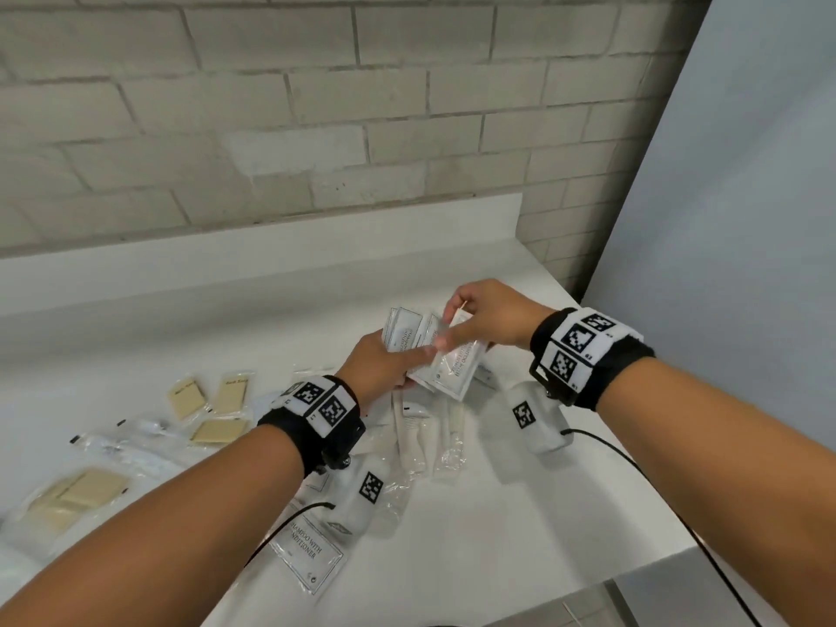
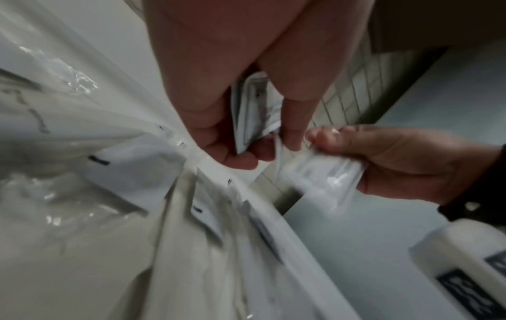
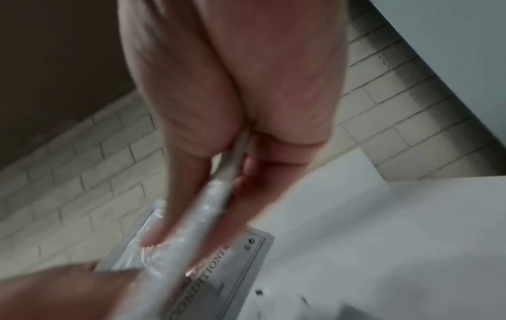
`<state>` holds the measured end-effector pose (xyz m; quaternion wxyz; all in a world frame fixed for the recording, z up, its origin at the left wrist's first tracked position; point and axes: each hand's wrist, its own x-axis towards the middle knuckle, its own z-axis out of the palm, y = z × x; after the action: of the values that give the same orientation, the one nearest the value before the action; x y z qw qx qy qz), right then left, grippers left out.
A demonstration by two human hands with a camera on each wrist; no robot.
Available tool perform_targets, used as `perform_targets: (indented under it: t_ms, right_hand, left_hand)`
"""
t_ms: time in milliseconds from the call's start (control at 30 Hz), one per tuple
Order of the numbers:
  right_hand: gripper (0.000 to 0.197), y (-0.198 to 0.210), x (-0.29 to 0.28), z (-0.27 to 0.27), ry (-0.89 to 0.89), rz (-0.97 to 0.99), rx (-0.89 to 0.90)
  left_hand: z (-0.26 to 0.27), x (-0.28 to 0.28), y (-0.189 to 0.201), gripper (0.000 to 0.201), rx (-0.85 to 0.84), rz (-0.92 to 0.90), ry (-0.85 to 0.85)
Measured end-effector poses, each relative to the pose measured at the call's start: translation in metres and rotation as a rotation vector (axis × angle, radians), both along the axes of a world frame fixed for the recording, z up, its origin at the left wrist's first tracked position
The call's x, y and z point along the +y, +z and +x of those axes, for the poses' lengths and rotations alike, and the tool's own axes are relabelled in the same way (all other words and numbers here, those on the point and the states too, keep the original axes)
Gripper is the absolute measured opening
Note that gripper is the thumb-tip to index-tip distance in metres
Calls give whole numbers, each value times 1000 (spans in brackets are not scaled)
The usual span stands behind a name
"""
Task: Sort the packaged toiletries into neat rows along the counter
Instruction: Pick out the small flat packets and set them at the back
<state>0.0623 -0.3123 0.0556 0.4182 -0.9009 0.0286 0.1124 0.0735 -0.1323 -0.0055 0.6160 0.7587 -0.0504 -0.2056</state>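
Note:
Both hands are raised over the white counter (image 1: 520,513), close together. My left hand (image 1: 416,364) grips a fanned stack of white shampoo sachets (image 1: 404,335); in the left wrist view its thumb and fingers (image 2: 240,160) pinch the stack's edge (image 2: 254,108). My right hand (image 1: 448,328) pinches one more white sachet (image 1: 457,366) against that stack. The right wrist view shows this sachet (image 3: 202,227) edge-on between my right fingers (image 3: 156,233), with a sachet printed "CONDITIONER" (image 3: 243,257) behind it. Another shampoo sachet (image 1: 312,554) lies flat under my left forearm.
Tan soap packets (image 1: 228,395) and a second tan group (image 1: 92,488) lie at the left. Clear packets with small black parts (image 1: 126,436) sit beside them. Wrapped white combs (image 1: 425,432) lie below the hands. The brick wall (image 1: 316,129) backs the counter; its edge drops off at right.

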Motion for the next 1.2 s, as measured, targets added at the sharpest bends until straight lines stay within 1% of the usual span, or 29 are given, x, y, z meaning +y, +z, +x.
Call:
perform_targets:
  t_ms: [33,67,167,233,267,333,400,500,533,567,600,633,700,733,767,800,833,867,967,1067,1133,1200]
  right_hand:
    - [40,10,6,3,10,114,-52]
    - [43,17,13,8,-1,180,-113]
    - [47,26,33,23,-36,240,-290]
    - [46,25,43,30,-20,263,-351]
    - [44,23,49,31,-1,270,-368]
    - [41,20,61,33,42,241,-410]
    - [38,13,72,36,83,190,-437]
    - [37,4,91,35,112,186,-461]
    - [39,1,98,34,112,149,-476]
    - [45,-1,104,33,97,107,-475]
    - [57,-4,110,34,62,90,-442]
    - [73,-7,115,36,12,112,-353]
    - [104,-9,126,35,-57,232,-55]
    - [108,-11,128,34,-32,315,86]
    - [95,-12,131,32,7,420,185]
    - [70,-11,135,26,35,527,222]
    - [48,-9,139,19,56,597,226]
    - [37,-10,142,16,68,612,209]
    - [27,-16,149,3,90,530,142]
    - [15,-26,150,-12,102,462,191]
    - [14,-31,149,-24,92,370,188]
    - [10,-32,149,-38,115,245,180]
  left_hand:
    - [-3,3,5,27,16,-70,-5]
    - [-6,5,12,27,17,-123,-7]
    - [-11,15,27,21,19,-268,42]
    - [-12,20,36,16,32,-321,106]
    - [-13,24,39,16,36,-336,146]
    - [-13,34,41,18,39,-359,228]
    - [-16,47,39,21,35,-378,267]
    - [-24,63,34,29,-15,-352,212]
    - [-26,68,32,30,-42,-325,212]
    - [-27,72,31,30,-66,-299,233]
    - [-29,76,30,30,-81,-284,265]
    - [-30,80,30,29,-88,-281,293]
    - [-34,88,30,29,-93,-286,303]
    - [-37,92,29,29,-96,-283,290]
    - [-40,97,27,30,-95,-275,274]
    - [-43,102,25,31,-89,-261,257]
    - [-46,107,22,31,-79,-241,238]
    - [-50,112,19,32,-67,-213,221]
    - [-58,132,6,32,-31,-117,233]
    - [-60,153,-7,27,-23,47,290]
    - [-60,160,-13,23,-71,227,223]
    - [-57,155,-16,28,-150,467,102]
